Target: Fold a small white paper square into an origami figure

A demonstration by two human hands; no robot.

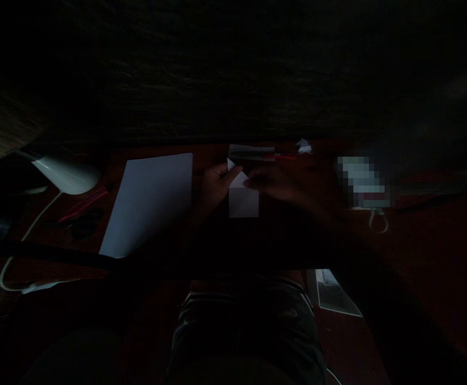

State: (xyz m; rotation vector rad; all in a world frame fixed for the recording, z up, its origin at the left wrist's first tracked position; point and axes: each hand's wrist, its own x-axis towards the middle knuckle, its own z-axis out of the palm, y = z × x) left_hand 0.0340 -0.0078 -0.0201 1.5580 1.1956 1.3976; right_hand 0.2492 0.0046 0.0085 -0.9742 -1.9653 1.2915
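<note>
A small folded piece of white paper (243, 203) is between my two hands over the dark reddish table. My left hand (216, 184) grips its left edge, thumb on top near the pointed upper corner. My right hand (271, 181) is at the paper's right side, its fingertips pinching the upper folded part. Below the fold the paper hangs down as a flat, squarish panel. Just beyond the hands lie a pale strip (251, 150) and a thin red-handled tool (285, 156) whose kind I cannot make out in the dim light.
A large white paper sheet or stack (157, 192) lies left of my hands. Farther left are a white lamp head (71, 176) with a cord, a red object (83, 205) and dark scissors-like handles (85, 224). A crumpled paper (304, 146) sits back right, near a pixelated white object (364, 182).
</note>
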